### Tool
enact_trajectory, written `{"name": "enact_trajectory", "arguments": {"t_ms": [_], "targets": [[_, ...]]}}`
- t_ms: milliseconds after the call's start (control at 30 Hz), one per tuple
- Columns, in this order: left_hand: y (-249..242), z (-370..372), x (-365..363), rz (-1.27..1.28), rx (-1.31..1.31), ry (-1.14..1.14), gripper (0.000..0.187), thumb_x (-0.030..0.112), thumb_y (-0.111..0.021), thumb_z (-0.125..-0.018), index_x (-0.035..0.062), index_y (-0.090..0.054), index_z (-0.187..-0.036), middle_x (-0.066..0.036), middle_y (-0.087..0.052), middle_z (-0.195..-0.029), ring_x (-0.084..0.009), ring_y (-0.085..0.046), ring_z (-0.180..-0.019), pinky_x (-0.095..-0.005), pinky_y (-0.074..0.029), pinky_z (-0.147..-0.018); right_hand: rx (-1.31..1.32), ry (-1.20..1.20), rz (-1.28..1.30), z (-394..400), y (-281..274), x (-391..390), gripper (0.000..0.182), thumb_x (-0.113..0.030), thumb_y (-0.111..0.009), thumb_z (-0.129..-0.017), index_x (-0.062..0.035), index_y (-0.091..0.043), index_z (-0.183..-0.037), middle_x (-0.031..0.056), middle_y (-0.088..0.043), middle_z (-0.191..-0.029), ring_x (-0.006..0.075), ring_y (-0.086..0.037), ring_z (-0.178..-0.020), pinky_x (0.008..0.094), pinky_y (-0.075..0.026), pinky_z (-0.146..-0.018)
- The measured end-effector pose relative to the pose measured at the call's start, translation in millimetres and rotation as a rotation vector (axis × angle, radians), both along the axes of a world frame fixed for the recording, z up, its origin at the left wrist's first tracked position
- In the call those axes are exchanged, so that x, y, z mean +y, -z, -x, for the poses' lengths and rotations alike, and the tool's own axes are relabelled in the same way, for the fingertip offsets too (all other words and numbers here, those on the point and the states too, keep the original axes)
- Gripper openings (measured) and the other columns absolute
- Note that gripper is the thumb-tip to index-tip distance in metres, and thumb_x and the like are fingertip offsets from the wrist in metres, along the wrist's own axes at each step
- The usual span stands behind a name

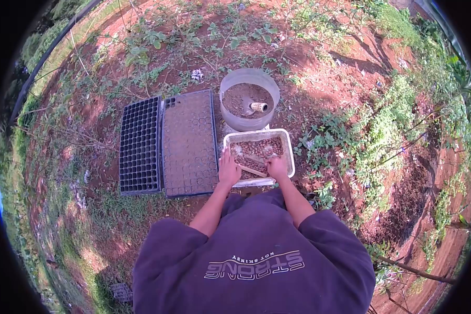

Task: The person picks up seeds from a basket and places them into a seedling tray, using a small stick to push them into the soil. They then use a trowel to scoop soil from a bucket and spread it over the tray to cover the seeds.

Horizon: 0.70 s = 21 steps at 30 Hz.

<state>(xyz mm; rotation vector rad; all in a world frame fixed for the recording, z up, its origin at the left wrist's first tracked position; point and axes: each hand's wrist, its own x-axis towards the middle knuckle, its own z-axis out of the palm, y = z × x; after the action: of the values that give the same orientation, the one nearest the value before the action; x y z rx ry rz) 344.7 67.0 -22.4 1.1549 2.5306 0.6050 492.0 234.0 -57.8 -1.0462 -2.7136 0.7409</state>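
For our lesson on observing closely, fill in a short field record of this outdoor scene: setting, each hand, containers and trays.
setting: red soil with patchy weeds
left hand: resting on near-left rim of white tray
right hand: inside white tray, on brown pieces; grip unclear
round tub: behind tray, holds soil and a small cylinder
seedling trays: empty black one, soil-filled one, side by side

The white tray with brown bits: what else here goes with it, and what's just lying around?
In use: left hand and right hand in the white rectangular tray of brown pieces.

Lying about: round grey tub of soil, filled seedling tray, empty black cell tray.
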Motion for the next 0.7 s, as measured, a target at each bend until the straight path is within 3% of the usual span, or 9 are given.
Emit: {"name": "enact_trajectory", "arguments": {"t_ms": [433,500,700], "targets": [[-16,-13,12,0.131,0.027,-0.125,0.054,0.022,-0.054,-0.085,-0.0012,-0.042,-0.132,-0.019,-0.014,-0.154,-0.0340,-0.012,-0.144,-0.0536,-0.017,-0.114,-0.166,-0.199,-0.089,16,3,14,0.018,-0.025,-0.065,-0.080,-0.0147,-0.073,-0.091,0.0073,-0.067,-0.101,0.0326,-0.052,-0.107,0.0429,-0.044,-0.092],[-18,-14,9,0.221,0.062,-0.055,0.057,0.021,-0.053,-0.085,-0.0006,-0.039,-0.136,-0.018,-0.012,-0.155,-0.0337,-0.010,-0.145,-0.0518,-0.016,-0.115,-0.166,-0.191,-0.090,21,6,13,0.017,-0.026,-0.065,-0.080,-0.0147,-0.073,-0.091,0.0065,-0.067,-0.102,0.0320,-0.052,-0.107,0.0429,-0.045,-0.091],[-16,-3,-4,0.185,0.014,-0.015,0.062,0.020,-0.050,-0.087,0.0021,-0.030,-0.143,-0.016,-0.011,-0.156,-0.0345,-0.007,-0.145,-0.0479,-0.014,-0.117,-0.072,-0.104,-0.101,29,11,-1,0.015,-0.024,-0.064,-0.081,-0.0147,-0.073,-0.089,0.0069,-0.066,-0.100,0.0311,-0.051,-0.105,0.0423,-0.044,-0.088]]}}
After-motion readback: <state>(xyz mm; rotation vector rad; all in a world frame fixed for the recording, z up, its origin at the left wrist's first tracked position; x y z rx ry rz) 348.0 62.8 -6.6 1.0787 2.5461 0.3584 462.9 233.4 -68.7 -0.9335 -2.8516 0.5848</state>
